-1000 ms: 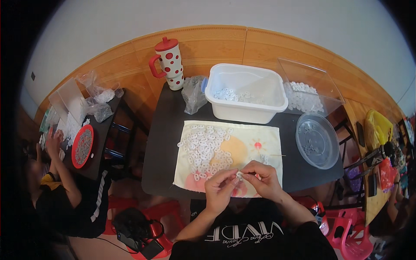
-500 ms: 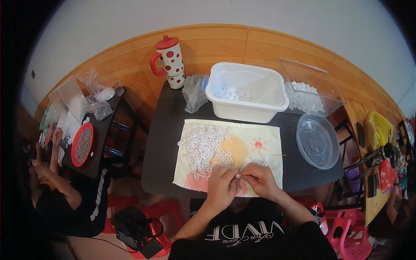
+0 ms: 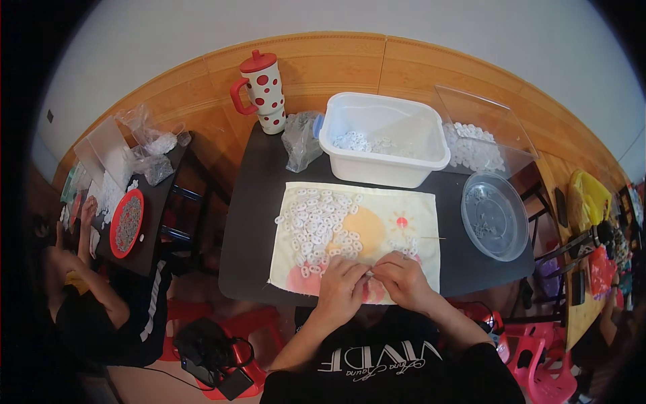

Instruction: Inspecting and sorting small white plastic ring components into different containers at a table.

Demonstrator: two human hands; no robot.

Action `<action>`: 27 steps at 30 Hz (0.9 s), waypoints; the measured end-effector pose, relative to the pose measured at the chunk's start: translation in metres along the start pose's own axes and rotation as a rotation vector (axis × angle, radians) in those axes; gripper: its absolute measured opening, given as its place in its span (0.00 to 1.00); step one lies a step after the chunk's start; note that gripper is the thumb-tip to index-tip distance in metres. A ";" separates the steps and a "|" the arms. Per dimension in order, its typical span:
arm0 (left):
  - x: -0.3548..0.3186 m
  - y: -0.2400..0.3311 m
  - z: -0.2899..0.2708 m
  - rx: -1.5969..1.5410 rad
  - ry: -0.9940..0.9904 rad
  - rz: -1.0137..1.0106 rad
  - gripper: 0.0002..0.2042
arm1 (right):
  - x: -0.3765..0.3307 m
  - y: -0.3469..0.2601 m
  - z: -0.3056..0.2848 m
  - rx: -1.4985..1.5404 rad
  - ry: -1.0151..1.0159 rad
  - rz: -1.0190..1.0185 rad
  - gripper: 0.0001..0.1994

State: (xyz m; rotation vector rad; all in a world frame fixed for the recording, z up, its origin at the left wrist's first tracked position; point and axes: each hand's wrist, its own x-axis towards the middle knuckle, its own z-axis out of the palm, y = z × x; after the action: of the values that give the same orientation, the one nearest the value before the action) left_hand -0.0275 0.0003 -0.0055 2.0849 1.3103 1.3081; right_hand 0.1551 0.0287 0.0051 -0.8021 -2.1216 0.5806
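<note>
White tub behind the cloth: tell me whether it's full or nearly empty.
Nearly empty. The white tub holds only a thin scatter of small white pieces on its floor; its walls are bare.

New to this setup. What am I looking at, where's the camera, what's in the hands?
No machine here: a person works with bare hands, filmed by a fisheye camera on their head looking down, so straight edges bend. The left hand and right hand meet at the near edge of a cloth on a dark table, pinching something too small to identify. Small white rings lie on the cloth. Behind stand a white tub, a clear round lid and a red-dotted mug.
</note>
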 end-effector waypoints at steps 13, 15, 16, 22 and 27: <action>-0.001 0.000 0.003 0.037 -0.035 0.040 0.15 | -0.005 0.003 0.001 -0.131 -0.005 -0.115 0.11; 0.000 0.000 0.004 0.031 -0.027 0.037 0.15 | -0.005 0.004 0.001 -0.117 -0.003 -0.101 0.11; 0.000 0.000 0.004 0.031 -0.029 0.034 0.15 | -0.005 0.004 0.001 -0.109 0.002 -0.089 0.11; -0.001 -0.001 0.003 0.004 -0.025 0.027 0.14 | -0.006 0.005 0.002 -0.102 0.004 -0.086 0.09; -0.003 -0.003 0.004 -0.021 -0.004 0.023 0.13 | -0.007 0.005 0.001 -0.056 0.004 -0.060 0.09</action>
State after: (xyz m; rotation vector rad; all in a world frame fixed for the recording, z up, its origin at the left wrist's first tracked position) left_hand -0.0255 0.0002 -0.0109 2.0927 1.2693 1.3211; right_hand 0.1594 0.0273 -0.0019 -0.7675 -2.1592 0.4895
